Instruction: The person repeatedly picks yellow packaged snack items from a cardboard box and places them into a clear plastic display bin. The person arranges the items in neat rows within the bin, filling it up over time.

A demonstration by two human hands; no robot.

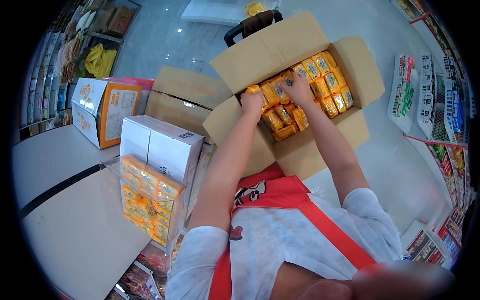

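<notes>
An open cardboard box [339, 108] in front of me holds several rows of small yellow wrapped packets [320, 88]. At the box's left inner corner, the fingers of my left hand [252, 103] are closed around a yellow packet [253, 89]. My right hand [300, 91] lies over the middle of the top row, its thumb and fingers touching packets there. Whether it grips one is hidden. Lower down, a few packets [285, 132] lie loose and tilted near the box's front wall.
To my left, a clear plastic bin [168, 221] of similar yellow packets adjoins a counter [86, 210]. A white carton [161, 140] and an orange-white carton [107, 108] stand beyond it. A black handle [234, 34] rises behind the box. Shelves with baskets [403, 88] line the right.
</notes>
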